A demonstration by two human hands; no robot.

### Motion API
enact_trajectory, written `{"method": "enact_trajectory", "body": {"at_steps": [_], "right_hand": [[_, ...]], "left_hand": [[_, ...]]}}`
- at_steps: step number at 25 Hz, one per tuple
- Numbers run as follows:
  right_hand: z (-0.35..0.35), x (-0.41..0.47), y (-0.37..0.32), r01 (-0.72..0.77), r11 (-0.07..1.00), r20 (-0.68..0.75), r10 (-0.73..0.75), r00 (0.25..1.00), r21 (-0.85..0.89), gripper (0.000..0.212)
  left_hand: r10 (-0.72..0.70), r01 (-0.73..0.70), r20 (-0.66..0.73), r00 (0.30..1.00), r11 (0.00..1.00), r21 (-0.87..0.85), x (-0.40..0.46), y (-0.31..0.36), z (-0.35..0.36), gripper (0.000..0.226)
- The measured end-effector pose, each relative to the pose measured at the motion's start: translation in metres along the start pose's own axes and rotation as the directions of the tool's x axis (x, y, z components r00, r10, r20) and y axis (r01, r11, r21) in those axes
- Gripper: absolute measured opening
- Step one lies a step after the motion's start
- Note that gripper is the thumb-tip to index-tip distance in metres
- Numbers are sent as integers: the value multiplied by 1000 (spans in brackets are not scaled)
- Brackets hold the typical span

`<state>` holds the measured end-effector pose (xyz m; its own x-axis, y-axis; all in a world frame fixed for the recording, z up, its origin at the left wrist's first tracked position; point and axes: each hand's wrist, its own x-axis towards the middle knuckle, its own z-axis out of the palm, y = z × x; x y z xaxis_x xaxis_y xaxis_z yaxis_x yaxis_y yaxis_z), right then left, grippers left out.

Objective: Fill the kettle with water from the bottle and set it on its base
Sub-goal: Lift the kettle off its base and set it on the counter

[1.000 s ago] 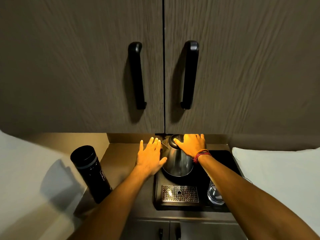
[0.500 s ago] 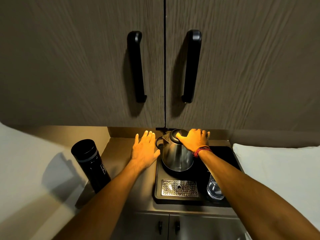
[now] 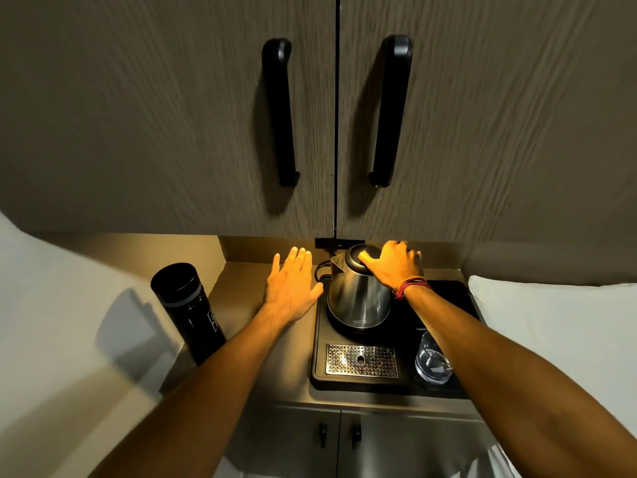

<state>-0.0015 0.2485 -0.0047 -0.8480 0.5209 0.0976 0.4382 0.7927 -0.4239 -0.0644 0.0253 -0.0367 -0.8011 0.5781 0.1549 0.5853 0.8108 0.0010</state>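
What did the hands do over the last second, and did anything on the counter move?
The right hand slid over the steel kettle's black lid, fingers now curling over its far side. The open left hand stayed flat beside it. Kettle, tall black bottle and clear glass stayed put.

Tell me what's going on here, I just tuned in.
A person is working at a small drinks counter. The right hand lies over the lid and top of the steel kettle, which sits on its base on the black tray. The left hand is open and flat beside the kettle, holding nothing. The black bottle stands capped and untouched at the left, so no water has been poured from it yet.
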Motion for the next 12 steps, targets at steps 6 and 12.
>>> {"method": "enact_trajectory", "body": {"at_steps": [6, 12], "right_hand": [[-12, 6, 2, -5, 895, -16, 14, 1000, 447, 33], [-8, -6, 35, -261, 807, 198, 182, 963, 529, 49]], "left_hand": [[-5, 5, -36, 999, 1000, -3, 3, 3, -8, 77], [-14, 18, -74, 997, 998, 53, 8, -7, -23, 76]]}}
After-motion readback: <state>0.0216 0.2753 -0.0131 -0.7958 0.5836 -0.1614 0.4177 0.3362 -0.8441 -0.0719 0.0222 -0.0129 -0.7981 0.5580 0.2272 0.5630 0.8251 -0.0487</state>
